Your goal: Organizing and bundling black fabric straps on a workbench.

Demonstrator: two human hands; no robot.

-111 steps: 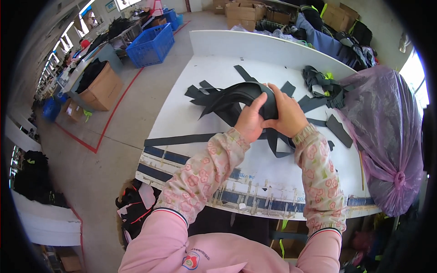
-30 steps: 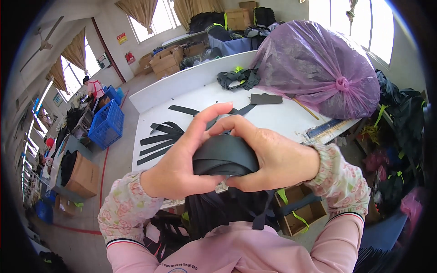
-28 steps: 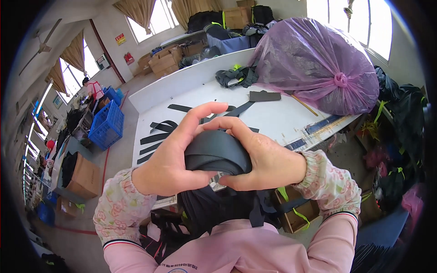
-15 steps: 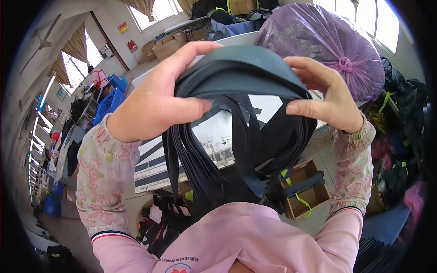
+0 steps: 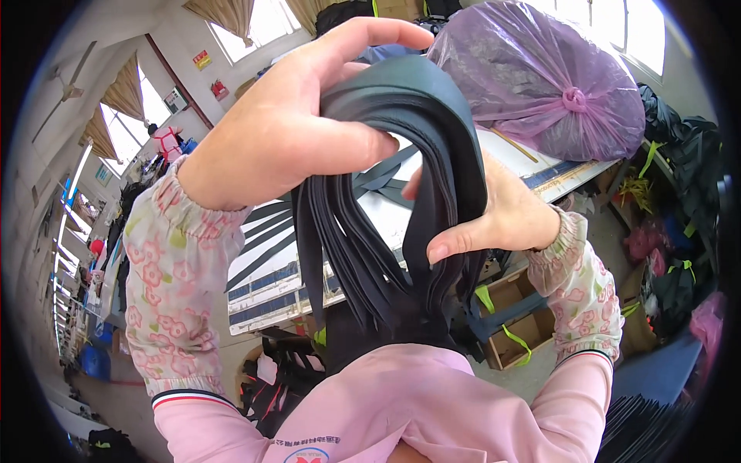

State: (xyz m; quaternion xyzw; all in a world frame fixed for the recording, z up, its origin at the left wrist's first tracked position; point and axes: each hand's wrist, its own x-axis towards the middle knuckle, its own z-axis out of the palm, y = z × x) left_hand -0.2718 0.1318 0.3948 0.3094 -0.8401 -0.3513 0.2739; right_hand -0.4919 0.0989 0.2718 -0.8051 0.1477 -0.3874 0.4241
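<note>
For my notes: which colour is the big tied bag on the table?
The tied bag is translucent purple, seen best in the head view.

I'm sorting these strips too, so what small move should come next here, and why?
Probably lower the folded bundle of black strips toward the white table: both the left hand and right hand grip it raised, ends dangling.

Bright daylight pours through the curtained windows [image 5: 255, 19] at the back, blown out white. The translucent purple plastic bag [image 5: 540, 85] shows soft glare. Straight edges bend toward the dark circular rim; close things look slightly soft.
</note>
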